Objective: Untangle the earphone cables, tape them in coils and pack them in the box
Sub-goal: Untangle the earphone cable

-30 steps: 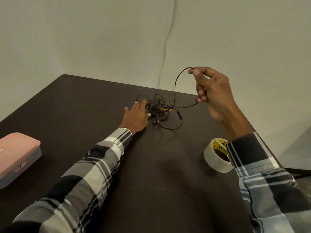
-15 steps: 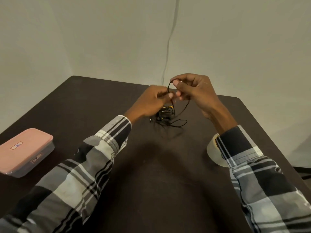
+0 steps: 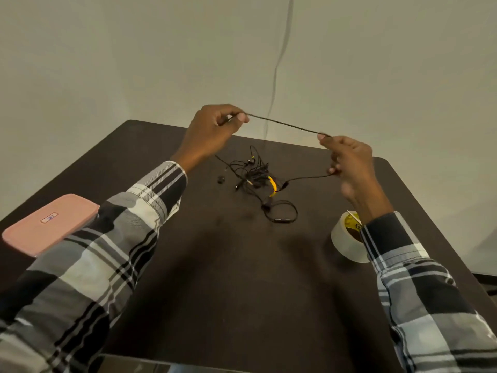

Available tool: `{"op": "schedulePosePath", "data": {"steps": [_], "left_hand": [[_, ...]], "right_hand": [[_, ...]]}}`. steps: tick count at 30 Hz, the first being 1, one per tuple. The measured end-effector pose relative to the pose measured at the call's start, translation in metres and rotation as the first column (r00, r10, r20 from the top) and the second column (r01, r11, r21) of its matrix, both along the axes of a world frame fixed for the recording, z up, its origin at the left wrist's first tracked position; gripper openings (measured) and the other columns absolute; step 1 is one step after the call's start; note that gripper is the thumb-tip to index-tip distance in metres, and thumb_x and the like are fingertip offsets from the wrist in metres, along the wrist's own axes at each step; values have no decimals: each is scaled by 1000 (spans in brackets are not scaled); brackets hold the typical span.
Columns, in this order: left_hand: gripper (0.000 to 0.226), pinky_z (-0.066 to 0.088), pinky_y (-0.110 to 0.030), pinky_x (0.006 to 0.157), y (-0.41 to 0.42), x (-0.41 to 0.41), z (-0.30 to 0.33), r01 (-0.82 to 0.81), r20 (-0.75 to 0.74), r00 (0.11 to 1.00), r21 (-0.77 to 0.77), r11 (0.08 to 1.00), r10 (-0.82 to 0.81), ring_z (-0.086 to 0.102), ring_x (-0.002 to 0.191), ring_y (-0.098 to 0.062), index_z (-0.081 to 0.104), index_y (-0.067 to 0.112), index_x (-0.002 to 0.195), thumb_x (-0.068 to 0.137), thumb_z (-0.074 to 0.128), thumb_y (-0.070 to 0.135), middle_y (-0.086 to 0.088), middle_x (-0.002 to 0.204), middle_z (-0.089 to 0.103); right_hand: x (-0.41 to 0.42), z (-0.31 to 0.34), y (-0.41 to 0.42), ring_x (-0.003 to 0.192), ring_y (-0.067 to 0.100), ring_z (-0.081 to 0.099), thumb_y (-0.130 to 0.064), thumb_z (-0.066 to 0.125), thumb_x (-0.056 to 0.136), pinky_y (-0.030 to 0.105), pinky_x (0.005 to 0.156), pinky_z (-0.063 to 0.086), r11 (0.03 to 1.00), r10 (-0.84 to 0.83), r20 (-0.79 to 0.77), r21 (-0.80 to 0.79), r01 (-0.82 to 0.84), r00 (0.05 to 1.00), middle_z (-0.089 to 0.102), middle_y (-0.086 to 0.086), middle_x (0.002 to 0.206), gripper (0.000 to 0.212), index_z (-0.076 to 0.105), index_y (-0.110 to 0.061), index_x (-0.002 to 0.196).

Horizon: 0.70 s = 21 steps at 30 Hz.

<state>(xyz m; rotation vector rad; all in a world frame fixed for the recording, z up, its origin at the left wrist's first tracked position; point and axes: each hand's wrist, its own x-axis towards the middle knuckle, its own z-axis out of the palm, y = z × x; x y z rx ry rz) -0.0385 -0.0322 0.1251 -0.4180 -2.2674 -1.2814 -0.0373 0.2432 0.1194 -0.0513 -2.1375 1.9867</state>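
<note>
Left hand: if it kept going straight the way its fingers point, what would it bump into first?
Probably the right hand. The left hand points along the taut cable toward it; nothing shows between, though depth is unclear.

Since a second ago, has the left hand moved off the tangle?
Yes. The left hand then lay flat by the tangle on the table; now it is raised above it, pinching a cable pulled taut to the right hand.

Black cables (image 3: pixel 258 173), pink box (image 3: pixel 49 222), dark brown table (image 3: pixel 228 278), plaid sleeves (image 3: pixel 107 251)
</note>
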Motion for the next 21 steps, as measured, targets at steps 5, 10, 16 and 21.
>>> {"op": "schedulePosePath", "data": {"steps": [5, 10, 16, 21], "left_hand": [[54, 39, -28, 55, -31, 0, -26, -202, 11, 974, -424, 883, 228, 53, 54, -12, 74, 21, 77, 88, 49, 68, 1, 60, 63], [55, 33, -26, 55, -39, -2, -38, -249, 104, 944, -393, 885, 312, 45, 46, -8, 71, 24, 67, 91, 48, 66, 6, 47, 49], [67, 44, -28, 65, -40, -2, -45, -201, 244, 932, -264, 943, 267, 60, 57, -9, 70, 22, 66, 93, 34, 70, 4, 60, 66], [97, 35, -43, 98, -31, 3, -36, -78, 478, 867, -149, 986, 141, 66, 93, -16, 75, 16, 65, 89, 2, 76, -1, 84, 74]], "right_hand": [[-3, 19, 2, 47, 11, 22, -41, 84, 75, 24, 45, 23, 990, -123, -85, -78, 116, 989, 37, 2, 60, 28, 71, -16, 75], [-5, 24, -6, 46, 8, 31, -47, 83, 73, 21, 59, 37, 978, -209, -155, -56, 203, 966, 48, -4, 49, 45, 65, -7, 64], [-7, 31, -9, 45, 5, 36, -54, 81, 73, 36, 86, 48, 965, -261, -172, -71, 252, 950, 44, -14, 38, 73, 63, 16, 81], [-3, 30, -12, 59, 4, 42, -74, 67, 74, 39, 84, 40, 973, -233, -116, -29, 231, 966, 42, -13, 37, 59, 71, -18, 57]]}}
